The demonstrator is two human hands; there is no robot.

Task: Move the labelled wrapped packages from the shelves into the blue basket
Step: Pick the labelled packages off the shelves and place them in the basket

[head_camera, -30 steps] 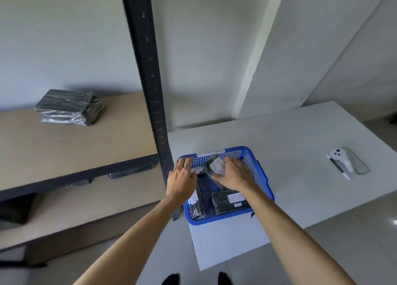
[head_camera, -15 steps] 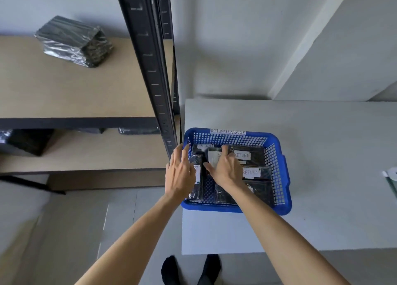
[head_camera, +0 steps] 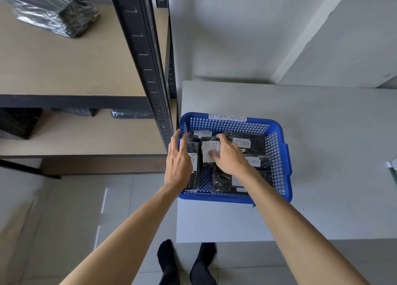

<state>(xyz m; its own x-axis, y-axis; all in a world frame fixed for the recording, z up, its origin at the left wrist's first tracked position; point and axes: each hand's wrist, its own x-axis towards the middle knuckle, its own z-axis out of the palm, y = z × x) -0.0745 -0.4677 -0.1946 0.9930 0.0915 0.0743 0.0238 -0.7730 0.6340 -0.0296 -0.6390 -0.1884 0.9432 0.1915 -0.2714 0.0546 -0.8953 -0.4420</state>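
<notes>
A black wrapped package (head_camera: 209, 154) with a white label stands on edge in the middle of the blue basket (head_camera: 279, 162), the right hand (head_camera: 231, 158) clamped on it, fingers (head_camera: 221, 137) over its top and thumb on the label. More labelled packages (head_camera: 250, 143) lie around it in the basket. The left hand (head_camera: 178, 166) rests at the basket's left wall with fingers spread, holding nothing. The basket sits at the worktop's (head_camera: 322, 134) near left corner, beside the black shelf post (head_camera: 146, 55). One wrapped bundle (head_camera: 51, 9) remains at the far left of the upper shelf (head_camera: 75, 70); others lie on the shelf below.
</notes>
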